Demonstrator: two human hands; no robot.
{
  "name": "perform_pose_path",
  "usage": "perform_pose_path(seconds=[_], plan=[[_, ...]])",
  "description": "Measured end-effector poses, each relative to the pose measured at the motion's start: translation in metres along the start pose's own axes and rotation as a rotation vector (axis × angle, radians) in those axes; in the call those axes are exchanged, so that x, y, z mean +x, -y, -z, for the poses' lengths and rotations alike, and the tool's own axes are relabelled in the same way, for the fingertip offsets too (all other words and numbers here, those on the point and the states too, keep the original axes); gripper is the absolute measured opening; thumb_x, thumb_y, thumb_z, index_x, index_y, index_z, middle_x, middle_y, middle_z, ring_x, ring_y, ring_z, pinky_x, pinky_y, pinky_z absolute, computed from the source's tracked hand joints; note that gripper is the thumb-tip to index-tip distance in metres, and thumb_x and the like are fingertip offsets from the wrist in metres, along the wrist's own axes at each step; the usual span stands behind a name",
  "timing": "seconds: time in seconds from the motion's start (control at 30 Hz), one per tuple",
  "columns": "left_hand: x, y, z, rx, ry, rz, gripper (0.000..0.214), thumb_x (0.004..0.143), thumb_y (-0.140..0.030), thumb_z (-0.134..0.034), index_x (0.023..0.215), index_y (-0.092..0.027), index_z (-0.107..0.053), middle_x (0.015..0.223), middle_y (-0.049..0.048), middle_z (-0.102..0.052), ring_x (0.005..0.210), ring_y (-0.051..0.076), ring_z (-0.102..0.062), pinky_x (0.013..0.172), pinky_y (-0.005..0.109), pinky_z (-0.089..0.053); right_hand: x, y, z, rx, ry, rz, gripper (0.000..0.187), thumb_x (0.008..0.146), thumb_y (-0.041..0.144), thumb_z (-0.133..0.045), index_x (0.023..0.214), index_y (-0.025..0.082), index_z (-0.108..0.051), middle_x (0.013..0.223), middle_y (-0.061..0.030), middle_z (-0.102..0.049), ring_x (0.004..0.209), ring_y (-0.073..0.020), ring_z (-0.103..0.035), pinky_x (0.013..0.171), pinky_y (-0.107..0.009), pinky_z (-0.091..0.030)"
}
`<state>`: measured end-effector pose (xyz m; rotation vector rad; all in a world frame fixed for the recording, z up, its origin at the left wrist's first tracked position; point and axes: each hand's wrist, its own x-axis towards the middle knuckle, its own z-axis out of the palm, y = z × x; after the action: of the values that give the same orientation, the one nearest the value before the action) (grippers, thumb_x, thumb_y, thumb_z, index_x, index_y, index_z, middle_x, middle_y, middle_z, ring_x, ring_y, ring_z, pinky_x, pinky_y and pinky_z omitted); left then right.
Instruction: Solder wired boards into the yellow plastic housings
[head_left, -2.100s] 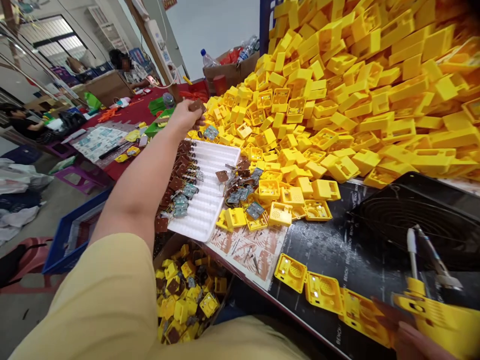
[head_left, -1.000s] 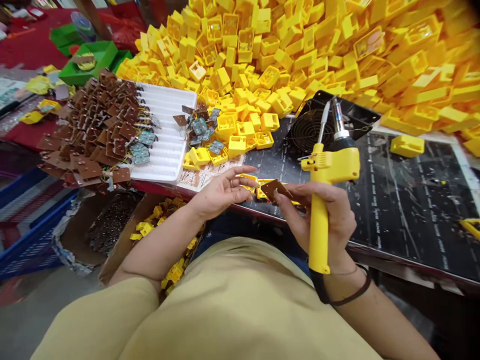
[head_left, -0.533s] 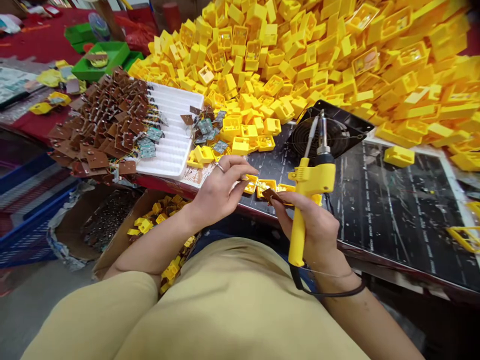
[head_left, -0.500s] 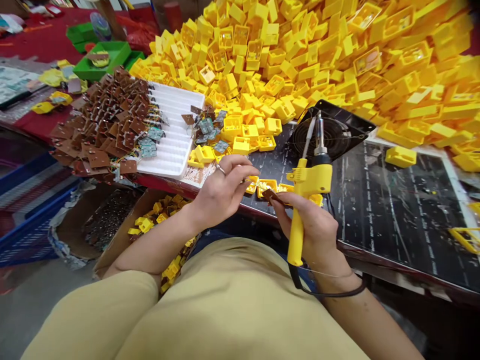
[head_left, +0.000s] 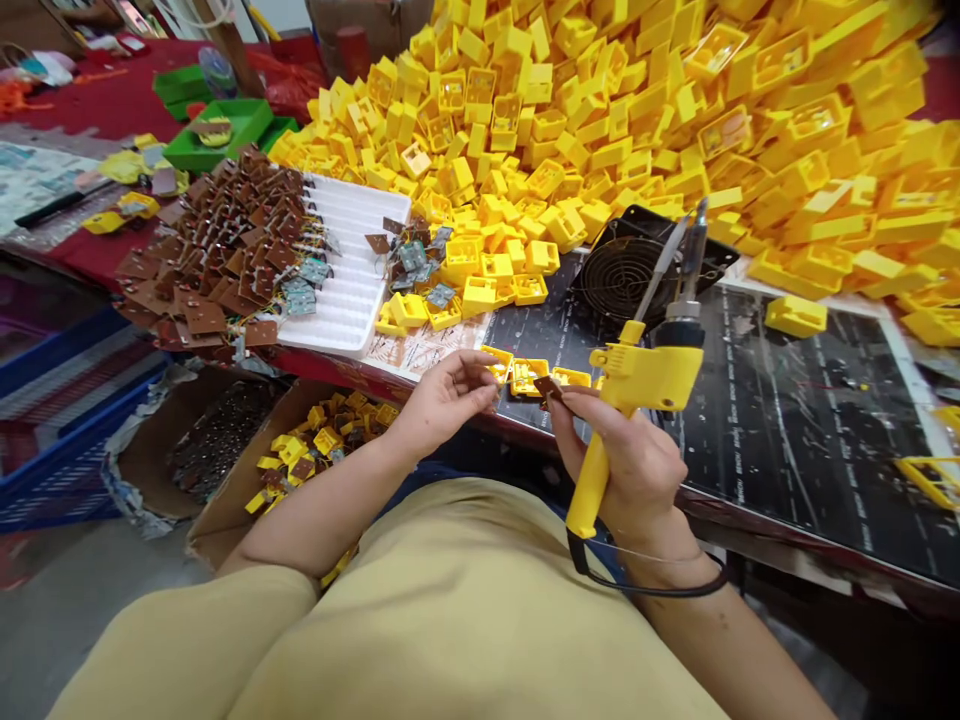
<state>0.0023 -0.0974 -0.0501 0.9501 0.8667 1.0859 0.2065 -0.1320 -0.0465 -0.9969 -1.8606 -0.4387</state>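
Note:
My right hand (head_left: 630,460) is wrapped round the grip of a yellow soldering gun (head_left: 637,385) whose tip points up and away, and its thumb and forefinger also pinch a small brown circuit board (head_left: 546,388). My left hand (head_left: 442,400) is beside it, fingers curled in a pinch at the board's left edge, on thin wires I can barely make out. Both hands hover at the near edge of the black bench mat (head_left: 787,400), just in front of a few yellow plastic housings (head_left: 525,372).
A huge heap of yellow housings (head_left: 637,110) fills the back of the bench. A white tray (head_left: 349,270) with a pile of brown boards (head_left: 217,260) lies left. A black fan (head_left: 637,265) sits behind the gun. Cardboard boxes (head_left: 300,460) with parts stand below, blue crates left.
My left arm came back from the far left pile with a brown board. Both hands now meet at the bench edge, and the soldering gun has tilted to the right.

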Motion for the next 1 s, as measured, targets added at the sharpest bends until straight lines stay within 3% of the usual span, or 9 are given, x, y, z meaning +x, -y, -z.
perform_pose_path(seconds=[0.1,0.23,0.3,0.43,0.53,0.7,0.87,1.0], plan=[[0.002,-0.006,0.000,-0.048,-0.058,-0.078,0.050,0.060,-0.039,-0.100,0.097,-0.020,-0.070,0.084,-0.0033,-0.067,0.074,0.008,-0.066,0.069,0.019,-0.056,-0.001,0.005,0.000,0.045,-0.020,-0.054,0.028,0.089,0.016,-0.077,0.113,0.024,-0.064,0.086,0.0020,-0.077,0.065,-0.0141,-0.073,0.065,-0.021,-0.060],[-0.002,0.002,-0.002,-0.216,0.071,0.192,0.058,0.056,-0.035,-0.103,0.107,-0.023,-0.077,0.094,-0.0010,-0.071,0.079,0.009,-0.070,0.074,0.022,-0.059,-0.001,0.008,-0.002,0.102,-0.065,-0.115,0.037,0.088,0.018,-0.078,0.120,0.024,-0.061,0.091,0.0013,-0.078,0.071,-0.0151,-0.075,0.071,-0.021,-0.063],[-0.005,0.010,-0.005,-0.240,0.120,0.256,0.056,0.056,-0.035,-0.103,0.106,-0.024,-0.080,0.093,-0.0005,-0.073,0.080,0.009,-0.069,0.077,0.022,-0.058,-0.003,0.007,-0.003,0.127,-0.071,-0.129,0.039,0.087,0.018,-0.079,0.122,0.026,-0.061,0.092,0.0020,-0.078,0.073,-0.0156,-0.076,0.071,-0.022,-0.063],[-0.005,0.020,-0.013,-0.124,0.034,0.094,0.043,0.061,-0.047,-0.099,0.095,-0.024,-0.085,0.084,-0.0001,-0.077,0.070,0.008,-0.064,0.075,0.022,-0.054,-0.006,0.007,-0.005,0.169,-0.077,-0.154,0.038,0.086,0.016,-0.079,0.119,0.026,-0.063,0.092,0.0016,-0.078,0.072,-0.0167,-0.076,0.070,-0.023,-0.065],[0.000,0.013,-0.016,-0.120,-0.046,0.027,0.040,0.059,-0.049,-0.099,0.085,-0.023,-0.085,0.071,-0.0013,-0.074,0.063,0.007,-0.062,0.068,0.021,-0.052,-0.008,0.010,-0.007,0.213,-0.071,-0.175,0.038,0.085,0.016,-0.080,0.117,0.025,-0.062,0.094,0.0007,-0.078,0.073,-0.0173,-0.076,0.072,-0.025,-0.066],[0.006,-0.006,-0.016,-0.363,0.019,0.149,0.041,0.051,-0.036,-0.105,0.083,-0.021,-0.083,0.065,-0.0038,-0.069,0.060,0.004,-0.060,0.063,0.016,-0.051,-0.009,0.017,-0.010,0.268,-0.080,-0.180,0.033,0.086,0.017,-0.080,0.113,0.022,-0.062,0.092,-0.0001,-0.078,0.073,-0.0170,-0.076,0.073,-0.023,-0.066],[0.005,-0.005,-0.015,-0.423,0.006,0.199,0.039,0.048,-0.032,-0.106,0.072,-0.017,-0.079,0.065,-0.0034,-0.069,0.058,0.003,-0.059,0.056,0.015,-0.048,-0.009,0.021,-0.012,0.305,-0.055,-0.178,0.033,0.087,0.016,-0.078,0.115,0.024,-0.062,0.093,0.0005,-0.078,0.073,-0.0176,-0.077,0.071,-0.024,-0.067],[0.002,0.000,-0.014,-0.381,-0.043,0.198,0.044,0.044,-0.036,-0.106,0.069,-0.017,-0.075,0.078,-0.0020,-0.077,0.067,0.006,-0.065,0.068,0.018,-0.054,-0.015,0.023,-0.018,0.345,0.008,-0.170,0.029,0.090,0.017,-0.076,0.114,0.023,-0.062,0.089,0.0009,-0.078,0.073,-0.0165,-0.076,0.067,-0.022,-0.064]])
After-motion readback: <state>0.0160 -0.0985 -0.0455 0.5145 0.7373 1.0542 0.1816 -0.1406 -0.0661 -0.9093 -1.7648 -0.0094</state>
